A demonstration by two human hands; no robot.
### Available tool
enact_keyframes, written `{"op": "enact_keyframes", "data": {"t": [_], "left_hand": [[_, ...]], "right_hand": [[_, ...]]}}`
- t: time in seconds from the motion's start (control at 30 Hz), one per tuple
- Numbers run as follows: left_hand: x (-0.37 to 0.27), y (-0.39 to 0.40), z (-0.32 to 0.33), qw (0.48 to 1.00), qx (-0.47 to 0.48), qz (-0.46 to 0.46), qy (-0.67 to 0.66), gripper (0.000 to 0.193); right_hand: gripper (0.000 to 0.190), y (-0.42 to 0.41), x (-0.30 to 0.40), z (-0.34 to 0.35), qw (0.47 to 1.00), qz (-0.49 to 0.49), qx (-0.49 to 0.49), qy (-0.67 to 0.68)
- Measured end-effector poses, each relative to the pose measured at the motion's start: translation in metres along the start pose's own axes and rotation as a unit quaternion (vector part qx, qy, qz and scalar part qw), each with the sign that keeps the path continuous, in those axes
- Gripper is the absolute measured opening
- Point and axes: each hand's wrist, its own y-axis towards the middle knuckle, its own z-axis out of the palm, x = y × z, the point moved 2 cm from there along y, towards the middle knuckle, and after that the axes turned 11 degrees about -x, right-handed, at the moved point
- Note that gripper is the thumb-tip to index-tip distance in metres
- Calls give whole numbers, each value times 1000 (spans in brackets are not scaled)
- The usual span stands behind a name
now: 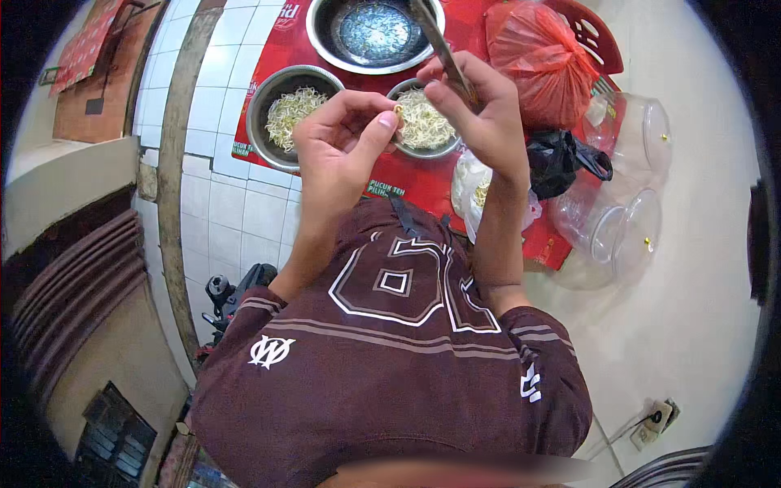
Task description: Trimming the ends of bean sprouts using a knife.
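Observation:
My left hand (345, 137) pinches a small yellowish piece (399, 114) between thumb and fingertips; it is too small to identify for certain. In my right hand (479, 113) is a long, narrow knife-like tool (440, 46), brown and worn, slanting up and away from my palm. Below and partly behind the hands, a metal bowl of bean sprouts (424, 122) stands on the table. Another metal bowl (259, 116) with bean sprouts (293, 116) is beside my left hand. Farther off sits a large, dark-walled basin (329, 46) with a shiny bottom.
A red printed cover (268, 55) lies on the table. To the right are a full red plastic bag (540, 64), a black plastic bag (558, 165) and clear plastic jars (604, 226). A white plastic bag (467, 183) with sprouts sits under my right forearm. White tiles (226, 201) line the left.

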Motion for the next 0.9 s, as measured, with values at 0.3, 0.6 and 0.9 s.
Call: {"op": "enact_keyframes", "data": {"t": [0.3, 0.6, 0.9], "left_hand": [[-7, -12, 22, 993, 7, 53, 106, 10], [-6, -13, 24, 972, 66, 71, 214, 9], [-1, -17, 20, 965, 121, 19, 231, 8]], "right_hand": [[15, -22, 17, -11, 997, 63, 33, 8], [9, -28, 13, -20, 994, 73, 62, 42], [13, -36, -4, -24, 975, 154, 118, 113]]}}
